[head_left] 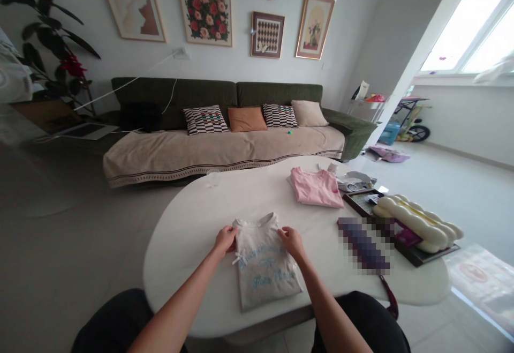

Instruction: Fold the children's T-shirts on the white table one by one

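A folded pale grey shirt (pixel 265 267) with blue lettering lies on the white table (pixel 193 208), its neckline turned away from me. My left hand (pixel 226 239) is closed on the shirt's upper left edge, beside the collar. At the upper right edge, my right hand (pixel 290 240) pinches the fabric near the shoulder. A small white bow (pixel 236 258) hangs at the shirt's left side, below my left fingers. Farther back on the table, to the right, is a folded pink shirt (pixel 318 188), with neither hand touching it.
On the table's right side are a dark tray (pixel 421 257), a puffy cream-coloured object (pixel 417 222), a blurred dark item with a strap (pixel 363 243) and a crumpled plastic package (pixel 356 181). Behind the table stands a green sofa (pixel 277 90) with several cushions.
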### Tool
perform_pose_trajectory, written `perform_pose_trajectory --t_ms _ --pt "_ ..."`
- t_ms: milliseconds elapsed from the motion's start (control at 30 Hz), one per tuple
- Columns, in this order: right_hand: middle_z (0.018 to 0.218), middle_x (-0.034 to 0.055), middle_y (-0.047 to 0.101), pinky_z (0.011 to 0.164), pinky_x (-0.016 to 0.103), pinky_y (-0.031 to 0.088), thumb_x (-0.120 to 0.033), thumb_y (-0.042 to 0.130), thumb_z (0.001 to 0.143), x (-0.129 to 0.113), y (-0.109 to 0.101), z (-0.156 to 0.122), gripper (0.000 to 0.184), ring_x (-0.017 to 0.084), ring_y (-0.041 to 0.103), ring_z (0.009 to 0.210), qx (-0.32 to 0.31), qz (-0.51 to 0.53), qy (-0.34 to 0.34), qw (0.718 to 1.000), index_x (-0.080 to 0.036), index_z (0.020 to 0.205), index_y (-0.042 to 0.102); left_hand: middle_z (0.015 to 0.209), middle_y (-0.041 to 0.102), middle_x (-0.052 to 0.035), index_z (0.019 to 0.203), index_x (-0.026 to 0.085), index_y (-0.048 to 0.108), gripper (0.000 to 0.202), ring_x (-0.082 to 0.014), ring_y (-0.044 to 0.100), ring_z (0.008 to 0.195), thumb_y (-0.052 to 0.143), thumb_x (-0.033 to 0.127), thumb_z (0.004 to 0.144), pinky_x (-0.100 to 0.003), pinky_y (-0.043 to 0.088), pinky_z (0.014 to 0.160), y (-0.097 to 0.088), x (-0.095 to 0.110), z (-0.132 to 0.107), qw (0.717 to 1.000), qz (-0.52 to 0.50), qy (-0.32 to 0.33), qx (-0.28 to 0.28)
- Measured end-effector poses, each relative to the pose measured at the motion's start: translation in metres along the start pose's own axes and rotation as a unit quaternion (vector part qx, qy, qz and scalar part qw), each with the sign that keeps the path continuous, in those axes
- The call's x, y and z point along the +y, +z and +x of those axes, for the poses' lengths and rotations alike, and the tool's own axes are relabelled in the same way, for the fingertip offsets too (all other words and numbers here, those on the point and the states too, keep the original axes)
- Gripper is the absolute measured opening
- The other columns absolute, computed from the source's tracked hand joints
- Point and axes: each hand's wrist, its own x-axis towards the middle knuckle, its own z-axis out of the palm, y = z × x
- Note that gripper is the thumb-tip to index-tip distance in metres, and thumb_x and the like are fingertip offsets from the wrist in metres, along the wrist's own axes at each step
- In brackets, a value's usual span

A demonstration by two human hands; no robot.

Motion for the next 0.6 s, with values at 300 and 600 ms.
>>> perform_pose_trajectory --t_ms 300,600 --pt "0.096 0.0028 0.058 0.073 0.033 0.048 -0.035 0.050 0.085 -0.009 0.006 0.026 0.026 0.014 0.056 0.082 -0.034 0.055 0.034 0.997 -0.015 0.099 0.055 0.065 0.060 0.0020 0.074 0.018 0.051 0.013 -0.0117 0.057 0.060 0.057 0.029 0.072 -0.020 0.043 0.055 -0.001 0.010 0.001 0.999 -0.005 0.028 -0.024" --pt "0.097 0.0031 0.057 0.069 0.032 0.049 -0.036 0.050 0.085 -0.001 -0.007 0.007 0.028 0.014 0.057 0.081 -0.225 0.115 0.133 0.958 -0.014 0.102 0.054 0.052 0.057 0.0018 0.066 0.015 0.053 0.023 -0.0119 0.054 0.050 0.060 0.037 0.071 -0.022 0.042 0.050 0.002 0.000 -0.032 0.993 -0.010 -0.046 -0.105"
